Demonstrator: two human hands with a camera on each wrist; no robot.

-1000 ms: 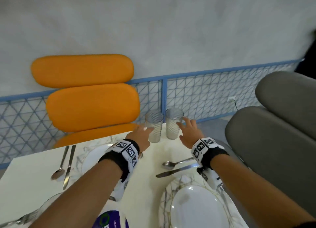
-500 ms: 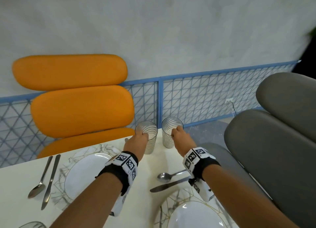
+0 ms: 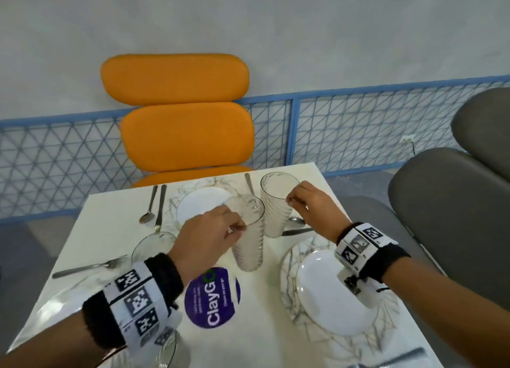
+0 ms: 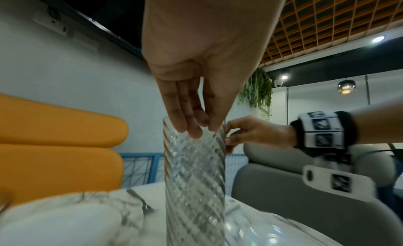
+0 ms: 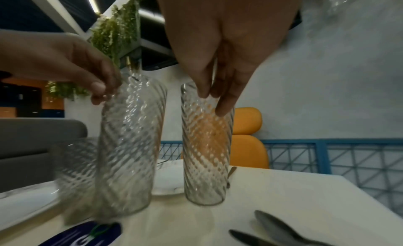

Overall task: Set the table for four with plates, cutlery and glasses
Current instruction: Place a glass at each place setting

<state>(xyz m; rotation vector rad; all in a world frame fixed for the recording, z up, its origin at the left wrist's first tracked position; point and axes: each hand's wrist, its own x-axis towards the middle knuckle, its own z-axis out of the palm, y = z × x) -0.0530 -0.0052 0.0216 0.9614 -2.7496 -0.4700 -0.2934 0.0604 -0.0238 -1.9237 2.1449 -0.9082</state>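
Two tall ribbed clear glasses are held upright over the middle of the white table (image 3: 116, 216). My left hand (image 3: 237, 227) pinches the rim of the nearer glass (image 3: 248, 249), fingers inside and thumb outside, as the left wrist view shows at the hand (image 4: 196, 129) and glass (image 4: 194, 180). My right hand (image 3: 289, 199) pinches the rim of the farther glass (image 3: 276, 216) the same way; the right wrist view shows the hand (image 5: 213, 101) on that glass (image 5: 205, 146). White plates lie at the far side (image 3: 201, 205) and right side (image 3: 331, 293).
A spoon (image 3: 149, 205) and knife (image 3: 160, 207) lie left of the far plate. A fork (image 3: 91, 267) and a third glass (image 3: 153, 246) are at the left. A knife (image 3: 298, 232) lies beyond the right plate. An orange chair (image 3: 187, 136) and grey chair (image 3: 447, 216) flank the table.
Both hands closed on the rims of the two glasses at the far table edge and brought them nearer, over the middle of the table. The head view has swung right and downward.
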